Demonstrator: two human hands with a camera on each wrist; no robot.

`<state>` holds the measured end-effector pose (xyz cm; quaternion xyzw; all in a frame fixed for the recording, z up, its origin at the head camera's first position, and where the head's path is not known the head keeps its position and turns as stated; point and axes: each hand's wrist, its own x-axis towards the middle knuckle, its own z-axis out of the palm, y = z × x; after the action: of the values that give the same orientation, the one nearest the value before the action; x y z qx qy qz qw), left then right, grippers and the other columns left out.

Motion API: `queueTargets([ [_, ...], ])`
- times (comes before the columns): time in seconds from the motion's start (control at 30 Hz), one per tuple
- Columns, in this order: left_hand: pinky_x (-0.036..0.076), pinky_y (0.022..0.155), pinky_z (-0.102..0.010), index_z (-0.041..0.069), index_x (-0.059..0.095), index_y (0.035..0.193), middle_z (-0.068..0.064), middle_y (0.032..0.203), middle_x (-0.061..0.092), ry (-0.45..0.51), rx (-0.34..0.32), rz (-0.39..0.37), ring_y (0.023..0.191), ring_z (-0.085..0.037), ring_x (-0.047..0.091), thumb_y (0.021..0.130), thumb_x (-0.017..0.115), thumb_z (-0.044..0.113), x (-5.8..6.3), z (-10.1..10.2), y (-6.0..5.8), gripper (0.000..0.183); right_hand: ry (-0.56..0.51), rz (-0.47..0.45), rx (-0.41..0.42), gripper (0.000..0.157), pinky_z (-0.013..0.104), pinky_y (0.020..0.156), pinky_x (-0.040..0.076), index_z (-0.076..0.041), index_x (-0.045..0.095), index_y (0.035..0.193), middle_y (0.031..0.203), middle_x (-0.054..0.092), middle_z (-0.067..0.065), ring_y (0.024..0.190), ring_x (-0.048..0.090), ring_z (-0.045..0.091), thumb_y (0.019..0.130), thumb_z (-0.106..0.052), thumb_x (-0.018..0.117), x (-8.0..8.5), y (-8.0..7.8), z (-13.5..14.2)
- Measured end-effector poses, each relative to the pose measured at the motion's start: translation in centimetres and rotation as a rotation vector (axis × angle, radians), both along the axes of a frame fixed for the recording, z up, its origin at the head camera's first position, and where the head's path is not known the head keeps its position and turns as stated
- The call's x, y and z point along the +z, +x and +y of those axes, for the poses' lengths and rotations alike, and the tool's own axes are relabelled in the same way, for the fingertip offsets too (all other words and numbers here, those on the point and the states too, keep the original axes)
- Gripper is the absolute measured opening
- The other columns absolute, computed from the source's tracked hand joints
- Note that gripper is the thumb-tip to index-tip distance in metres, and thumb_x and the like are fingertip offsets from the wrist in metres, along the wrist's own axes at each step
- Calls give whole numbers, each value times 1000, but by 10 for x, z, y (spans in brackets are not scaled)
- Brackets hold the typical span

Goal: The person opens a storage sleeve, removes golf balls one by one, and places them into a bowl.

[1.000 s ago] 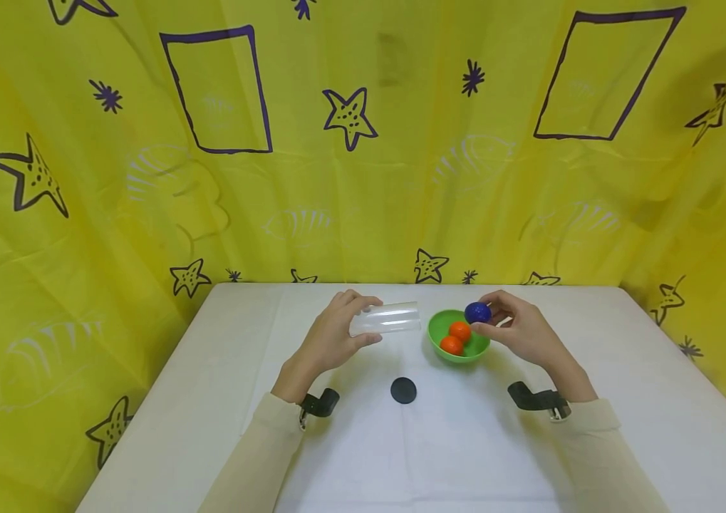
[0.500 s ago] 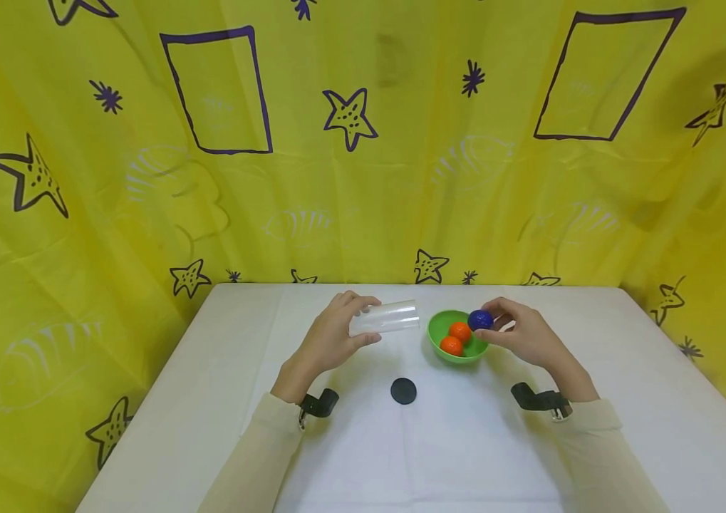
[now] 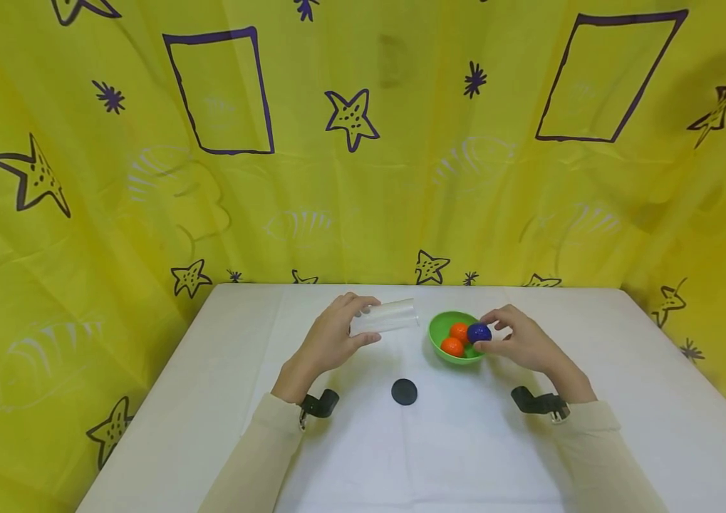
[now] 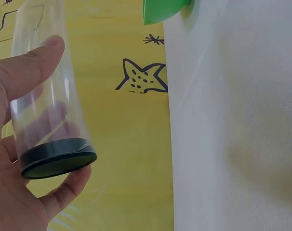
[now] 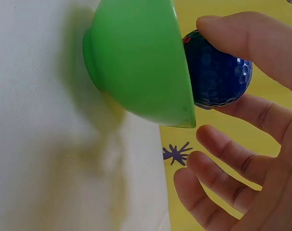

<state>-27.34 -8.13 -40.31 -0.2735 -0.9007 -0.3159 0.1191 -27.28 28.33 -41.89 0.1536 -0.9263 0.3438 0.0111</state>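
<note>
My left hand (image 3: pixel 332 335) grips a clear plastic tube (image 3: pixel 395 316) that lies nearly level above the table, its far end toward the bowl. In the left wrist view a black cap (image 4: pixel 59 158) covers the tube's near end, and no ball shows inside. At the right rim of a green bowl (image 3: pixel 442 318), my right hand (image 3: pixel 523 340) pinches a dark blue golf ball (image 5: pixel 218 72) between thumb and index finger. The other fingers are spread apart. Two orange balls (image 3: pixel 452 347) rest in the bowl, touching or close to each other.
A round black disc (image 3: pixel 404 392), like a second cap, lies on the white table (image 3: pixel 363 456) in front of the bowl. Behind the table hangs a yellow patterned curtain (image 3: pixel 395 199).
The right hand has lowered the blue golf ball from above the bowl's right side down to its rim, beside the orange balls. The left hand and tube have barely moved.
</note>
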Motion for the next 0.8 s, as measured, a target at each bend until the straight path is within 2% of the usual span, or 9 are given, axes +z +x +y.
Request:
queueTargets([
  [0.23,53,92,-42,17,58,141,-7,128,67,-8,-3,-21,114,-28,64,91,79,24,-3,0,-1,55,17,-25,3,39,48,86,57,-8,68,117,124,57,18,116,55,42,89,-33,80,-5,-1,-1],
  [0.43,54,99,-45,16,56,141,-6,130,66,1,1,-47,117,-25,65,91,79,21,-5,1,0,55,18,-33,8,38,51,87,57,-9,68,116,126,57,19,118,54,43,89,-33,80,-9,-2,1],
  [0.67,49,109,-48,13,49,140,-11,137,64,57,-6,-137,129,-29,61,94,76,21,-9,4,-2,54,32,-47,4,39,54,89,56,-9,68,116,128,57,20,119,54,45,88,-35,80,-9,-2,1],
  [0.8,47,110,-50,10,42,140,-16,141,61,72,-1,-184,131,-33,59,98,71,21,-13,6,-2,53,44,-54,4,40,55,89,55,-9,68,115,129,58,21,119,55,44,89,-37,79,-10,-3,0],
])
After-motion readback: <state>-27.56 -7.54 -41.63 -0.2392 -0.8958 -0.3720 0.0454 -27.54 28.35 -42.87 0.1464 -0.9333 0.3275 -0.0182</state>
